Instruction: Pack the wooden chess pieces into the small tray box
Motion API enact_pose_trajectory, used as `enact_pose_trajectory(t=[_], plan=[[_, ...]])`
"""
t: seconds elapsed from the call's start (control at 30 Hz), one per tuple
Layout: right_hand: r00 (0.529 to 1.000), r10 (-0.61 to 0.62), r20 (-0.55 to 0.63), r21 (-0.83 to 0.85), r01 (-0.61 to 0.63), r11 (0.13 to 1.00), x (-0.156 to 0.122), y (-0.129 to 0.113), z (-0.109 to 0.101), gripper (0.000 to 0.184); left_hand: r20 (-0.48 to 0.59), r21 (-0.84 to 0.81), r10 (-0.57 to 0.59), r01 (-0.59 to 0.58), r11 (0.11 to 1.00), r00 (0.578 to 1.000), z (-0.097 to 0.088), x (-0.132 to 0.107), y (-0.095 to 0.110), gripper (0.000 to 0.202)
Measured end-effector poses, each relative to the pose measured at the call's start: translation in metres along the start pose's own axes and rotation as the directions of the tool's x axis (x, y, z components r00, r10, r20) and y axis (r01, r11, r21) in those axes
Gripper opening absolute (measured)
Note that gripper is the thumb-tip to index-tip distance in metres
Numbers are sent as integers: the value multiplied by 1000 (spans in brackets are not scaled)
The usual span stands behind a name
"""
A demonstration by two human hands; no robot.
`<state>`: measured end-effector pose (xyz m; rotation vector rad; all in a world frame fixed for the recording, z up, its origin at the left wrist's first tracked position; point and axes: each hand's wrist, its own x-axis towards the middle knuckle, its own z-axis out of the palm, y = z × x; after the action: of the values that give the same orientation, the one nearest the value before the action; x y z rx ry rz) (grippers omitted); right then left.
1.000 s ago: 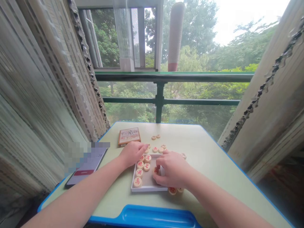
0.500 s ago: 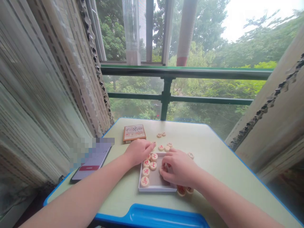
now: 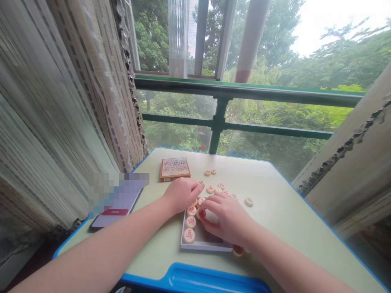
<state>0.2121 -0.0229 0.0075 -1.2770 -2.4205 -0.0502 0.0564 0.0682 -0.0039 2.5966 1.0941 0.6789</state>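
hands (image 3: 183, 194): 2
white tray (image 3: 200, 245): 1
box lid (image 3: 174, 169): 1
phone (image 3: 116, 204): 1
round game pieces (image 3: 189, 235): at least 13 showing, others hidden

1. The table (image 3: 284, 203) has a pale green top with a blue rim and a blue moulded groove along its near edge.
2. A shallow white tray (image 3: 201, 245) lies flat near the table's front middle, with round wooden game pieces (image 3: 189, 235) inside it along its left side.
3. More round pieces lie loose on the table just beyond the tray; two (image 3: 210, 172) sit together farther back and a lone piece (image 3: 249, 201) lies to the right.
4. A flat orange box (image 3: 174, 169) rests on the far left part.
5. A phone (image 3: 116, 205) lies at the left edge, screen up.
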Motion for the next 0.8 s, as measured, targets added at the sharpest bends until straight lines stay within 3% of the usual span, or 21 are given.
enact_pose_trajectory(t=[0.33,0.43,0.53,0.6,0.7,0.8], plan=[[1000,-26,15,18,26,1000,-2,4,0,13,4,1,6,-6,1000,1000,1,0,-2,49],[999,-14,-45,6,14,1000,-3,13,-1,17,12,-17,2,-2,1000,1000,0,0,-2,48],[971,169,-171,-42,-178,983,-4,31,-5,24,19,-40,-7,8,999,1000,-2,0,-3,48],[932,313,-183,-119,-337,934,-5,42,-8,24,9,-45,-21,21,999,1000,-3,1,-3,48],[879,469,-82,-237,-474,848,-7,50,-13,24,-30,-35,-61,60,998,998,-3,1,-5,47],[833,553,24,-297,-522,800,-7,49,-15,22,-41,-28,-78,77,997,996,-2,2,-7,47]])
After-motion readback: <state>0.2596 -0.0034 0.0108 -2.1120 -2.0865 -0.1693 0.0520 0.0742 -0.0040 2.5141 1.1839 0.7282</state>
